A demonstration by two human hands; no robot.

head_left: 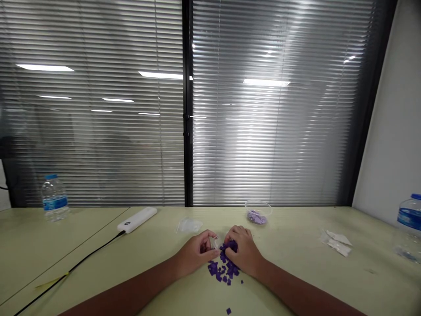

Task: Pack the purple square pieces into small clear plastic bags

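A heap of small dark purple square pieces (pixel 222 268) lies on the pale green table (pixel 296 272) in front of me. My left hand (pixel 197 252) is curled, its fingers closed on a small clear plastic bag (pixel 215 242) at the heap's left edge. My right hand (pixel 241 249) rests curled on the top of the heap, fingertips pinched among the purple pieces. The two hands nearly touch. One stray purple piece (pixel 228 310) lies nearer to me.
A clear cup (pixel 258 211) with pale purple bits stands behind the hands. An empty clear bag (pixel 188 225) lies to its left. A white power bank (pixel 137 219) with a black cable (pixel 79 263), water bottles (pixel 54 197) (pixel 409 228), and white packets (pixel 335 242) are around. Window blinds (pixel 263 109) are behind.
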